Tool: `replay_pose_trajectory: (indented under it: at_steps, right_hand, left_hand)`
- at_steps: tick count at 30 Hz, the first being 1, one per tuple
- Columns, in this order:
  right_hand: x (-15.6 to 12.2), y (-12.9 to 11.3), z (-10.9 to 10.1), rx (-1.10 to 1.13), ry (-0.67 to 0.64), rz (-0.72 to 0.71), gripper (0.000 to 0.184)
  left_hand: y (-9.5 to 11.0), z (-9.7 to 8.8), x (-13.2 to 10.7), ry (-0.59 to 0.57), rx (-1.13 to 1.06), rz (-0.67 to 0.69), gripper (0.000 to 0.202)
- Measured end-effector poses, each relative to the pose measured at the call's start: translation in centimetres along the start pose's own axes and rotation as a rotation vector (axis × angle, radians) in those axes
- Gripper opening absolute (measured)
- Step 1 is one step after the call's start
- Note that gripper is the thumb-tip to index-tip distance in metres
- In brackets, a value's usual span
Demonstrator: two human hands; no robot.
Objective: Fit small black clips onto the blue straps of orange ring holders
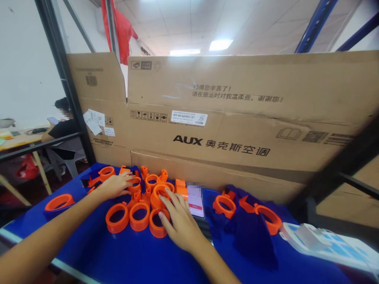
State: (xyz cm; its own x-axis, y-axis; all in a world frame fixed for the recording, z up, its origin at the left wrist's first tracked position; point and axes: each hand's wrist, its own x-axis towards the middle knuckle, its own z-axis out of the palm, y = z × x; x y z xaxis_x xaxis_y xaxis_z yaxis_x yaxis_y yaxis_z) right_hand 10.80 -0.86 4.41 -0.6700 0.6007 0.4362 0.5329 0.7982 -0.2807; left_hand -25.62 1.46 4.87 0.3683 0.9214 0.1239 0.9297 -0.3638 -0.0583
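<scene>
Several orange ring-shaped parts with raised clips stand in a cluster on the blue table surface (118, 252). My left hand (115, 186) reaches over the cluster's left side, fingers stretched out and touching an orange ring (136, 184). At the cluster's right, my right hand (180, 221) has its fingers over an upper orange ring (157, 202), whose rim lies between forefinger and thumb. The thumb also reaches a lower orange ring (156, 233). Two further rings, a left front ring (117, 228) and a middle front ring (139, 225), sit between my hands.
A phone (196, 203) with a lit screen leans behind my right hand. Dark blue cloth (254, 240) lies near more orange rings (224, 207) at the right. Beyond is a white power strip (328, 242). A cardboard wall (225, 122) closes the back; a person (63, 122) sits at far left.
</scene>
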Motion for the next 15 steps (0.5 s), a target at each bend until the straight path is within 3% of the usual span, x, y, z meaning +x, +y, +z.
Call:
replay_pose_trajectory:
  at_steps: [8,15]
  right_hand:
    - [0.0,0.0,0.5,-0.005,0.018,0.011,0.058]
    - [-0.4,-0.6,1.4,0.049,0.006,0.061,0.09]
  left_hand:
    - [0.4,-0.2,-0.3,-0.007,-0.047,0.049,0.014]
    - [0.4,-0.8,-0.1,0.023,-0.028,0.074,0.024]
